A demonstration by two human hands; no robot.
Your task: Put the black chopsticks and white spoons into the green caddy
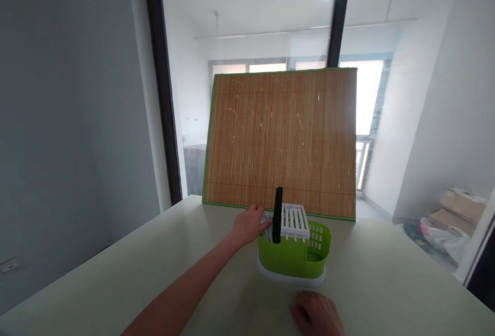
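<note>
A bright green plastic caddy (288,258) with a white base stands on the white table. My left hand (249,224) reaches to the caddy's left compartment, thumb and fingers closed around the edge of white, round, dish-like pieces (266,218) there. How many pieces there are, and how deep they sit, is hidden. Beside them a black upright piece (277,214), perhaps a knife handle or chopsticks, rises from the caddy. A white slatted rack (295,220) spans its middle. Near the table's front, my right hand (316,313) rests curled, with nothing visible in it.
A bamboo mat (280,140) with green edging stands upright behind the caddy. The white table (185,258) extends to both sides. Behind it are glass panels with dark frames (162,67). Cardboard and plastic bags (452,222) lie on the floor at right.
</note>
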